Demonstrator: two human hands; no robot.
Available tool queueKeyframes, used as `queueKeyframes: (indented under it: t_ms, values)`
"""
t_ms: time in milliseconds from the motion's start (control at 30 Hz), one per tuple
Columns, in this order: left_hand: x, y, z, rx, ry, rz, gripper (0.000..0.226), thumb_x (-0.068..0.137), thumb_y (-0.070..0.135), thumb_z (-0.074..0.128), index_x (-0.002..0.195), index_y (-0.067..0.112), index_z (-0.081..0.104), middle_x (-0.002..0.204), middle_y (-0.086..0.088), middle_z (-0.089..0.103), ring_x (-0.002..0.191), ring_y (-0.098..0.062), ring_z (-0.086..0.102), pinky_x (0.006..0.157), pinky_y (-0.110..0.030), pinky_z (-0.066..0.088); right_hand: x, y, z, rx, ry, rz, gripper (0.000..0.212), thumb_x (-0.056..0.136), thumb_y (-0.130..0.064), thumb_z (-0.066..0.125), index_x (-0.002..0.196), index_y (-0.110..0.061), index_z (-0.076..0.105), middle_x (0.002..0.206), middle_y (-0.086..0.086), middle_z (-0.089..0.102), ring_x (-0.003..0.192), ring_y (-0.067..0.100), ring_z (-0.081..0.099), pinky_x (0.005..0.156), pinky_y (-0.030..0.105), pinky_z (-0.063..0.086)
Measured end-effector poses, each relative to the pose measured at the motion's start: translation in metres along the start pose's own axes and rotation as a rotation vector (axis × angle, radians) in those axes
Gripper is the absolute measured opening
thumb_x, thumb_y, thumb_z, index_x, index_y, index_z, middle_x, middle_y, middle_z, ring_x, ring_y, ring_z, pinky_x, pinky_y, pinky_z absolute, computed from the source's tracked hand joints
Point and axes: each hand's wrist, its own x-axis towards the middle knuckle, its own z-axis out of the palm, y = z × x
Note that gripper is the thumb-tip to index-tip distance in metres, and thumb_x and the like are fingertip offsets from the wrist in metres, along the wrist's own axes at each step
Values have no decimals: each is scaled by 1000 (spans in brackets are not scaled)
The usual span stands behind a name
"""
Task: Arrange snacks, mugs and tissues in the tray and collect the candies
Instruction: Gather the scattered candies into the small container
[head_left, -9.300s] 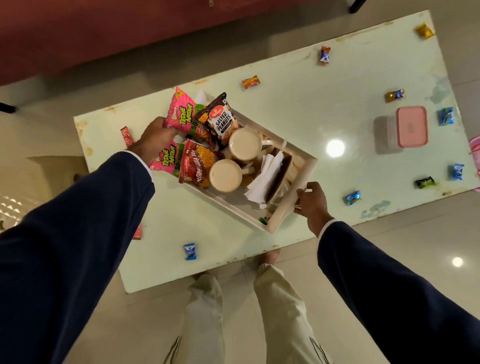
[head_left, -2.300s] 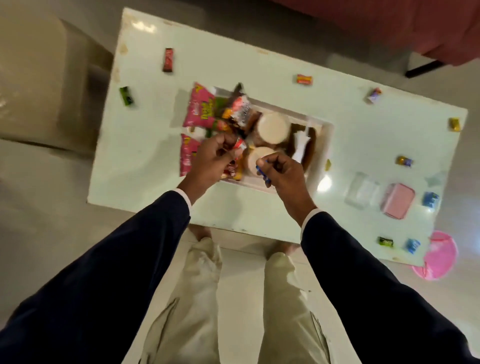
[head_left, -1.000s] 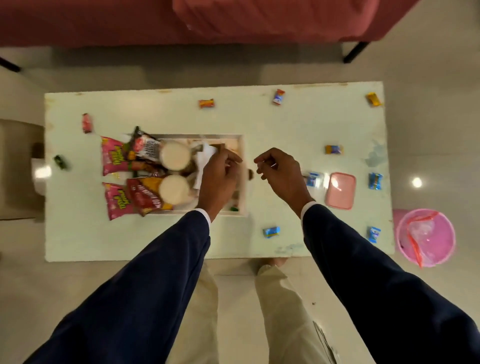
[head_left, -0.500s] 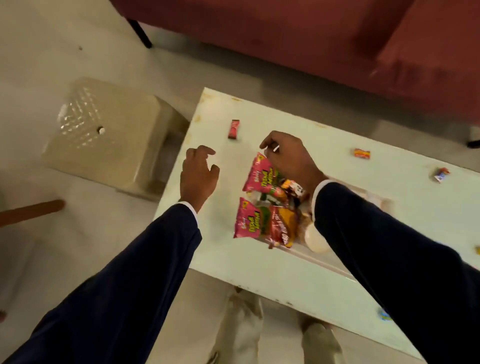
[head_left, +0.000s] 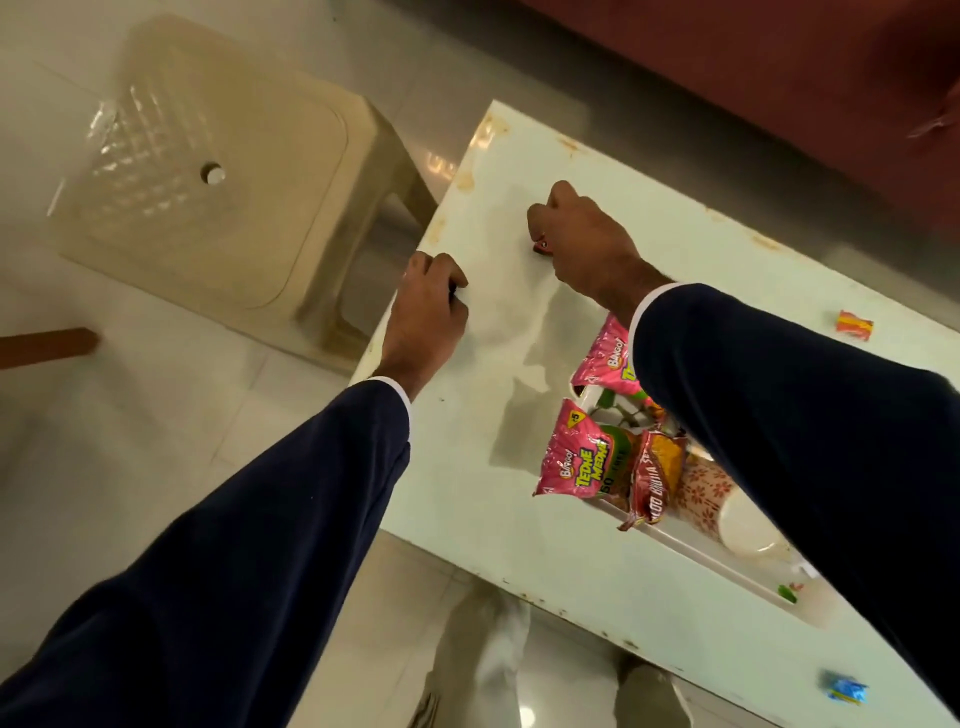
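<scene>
At the corner of the pale table (head_left: 483, 467), my right hand (head_left: 582, 244) is curled down over a red candy (head_left: 540, 246), of which only a sliver shows under my fingers. My left hand (head_left: 431, 306) is bunched near the table's edge with something small and dark at the fingertips (head_left: 453, 289); I cannot tell whether it is a candy or only shadow.

The tray (head_left: 691, 545) sits behind my right sleeve (head_left: 779, 415), which crosses over it. In the tray are two pink snack packets (head_left: 576, 462), a red and yellow packet (head_left: 654, 473) and a flowered mug (head_left: 722, 509). A green scrap (head_left: 787, 592) lies at its near end. An orange candy (head_left: 853, 325) and a blue candy (head_left: 847, 691) lie loose on the table, well apart from both hands.

The risks, as I judge them: the red candy is small and slick, so a hurried pinch could flick it off the corner toward the plastic stool (head_left: 218, 171) and the floor. My left hand works right at the edge, where anything it fumbles has nowhere to land. My sleeve hangs low over the packets, which overhang the tray's end, and drawing my arm back carelessly could drag one out or nudge the mug.
</scene>
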Motion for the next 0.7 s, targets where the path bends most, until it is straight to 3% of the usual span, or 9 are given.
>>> queueKeyframes:
  t_ms: [100, 167, 233, 300, 367, 433, 500, 600, 700]
  values:
    - [-6, 2, -3, -365, 3, -221, 23, 90, -3, 60, 102, 17, 61, 105, 1, 64, 87, -9, 64, 81, -29, 57, -6, 0, -2, 18, 12, -4, 19, 91, -1, 53, 109, -7, 56, 116, 14, 51, 88, 35, 59, 70, 42, 54]
    - [-14, 10, -8, -615, -2, -338, 25, 91, -2, 64, 109, 15, 59, 97, 0, 69, 84, -14, 70, 73, -35, 59, -15, 1, -10, 159, 43, 30, 18, 92, -7, 53, 109, -10, 59, 113, 10, 60, 95, 31, 61, 76, 39, 51]
    - [-23, 24, -13, -755, 2, -323, 29, 94, -4, 62, 117, 14, 59, 97, -3, 70, 81, -14, 72, 72, -33, 60, -29, 0, -24, 480, 112, 122, 19, 92, -8, 55, 109, -9, 64, 108, 6, 68, 93, 23, 66, 80, 31, 54]
    - [-35, 46, -17, -872, -32, -285, 30, 98, -5, 57, 121, 13, 63, 106, -8, 67, 84, -16, 70, 79, -37, 61, -55, 2, -45, 821, 189, 198, 21, 90, -4, 60, 110, -6, 68, 101, 2, 71, 82, 10, 67, 68, 14, 52]
    - [-44, 66, -19, -994, -93, -277, 28, 99, -6, 53, 117, 11, 67, 111, -11, 64, 83, -20, 68, 86, -44, 58, -88, 4, -63, 1010, 208, 207, 24, 91, -4, 65, 114, -5, 69, 101, -2, 72, 76, 0, 65, 61, 7, 45]
    - [-58, 96, -16, -1055, -135, -280, 22, 99, -5, 53, 110, 9, 67, 108, -11, 64, 79, -21, 68, 87, -47, 57, -136, 18, -75, 1106, 212, 208, 26, 93, -6, 65, 119, -6, 68, 107, 2, 74, 80, -3, 67, 67, 8, 48]
    - [-74, 132, -5, -1037, -156, -279, 12, 100, 0, 58, 107, 5, 66, 101, -14, 63, 78, -25, 66, 87, -48, 57, -188, 40, -79, 1180, 227, 268, 28, 93, -8, 68, 121, -9, 66, 109, 5, 74, 92, 8, 70, 80, 18, 54]
    - [-103, 186, 22, -974, -213, -251, 7, 97, 1, 64, 103, 1, 65, 97, -18, 62, 83, -31, 63, 83, -49, 58, -262, 73, -75, 1343, 244, 376, 23, 87, -6, 76, 107, -14, 67, 88, 3, 76, 78, 10, 71, 70, 20, 54]
    - [-140, 240, 64, -902, -310, -208, 10, 91, -7, 67, 96, 2, 65, 88, -13, 65, 76, -23, 63, 67, -32, 60, -338, 115, -62, 1504, 293, 472, 22, 82, 0, 77, 95, -15, 69, 94, 20, 76, 82, 19, 73, 72, 23, 55]
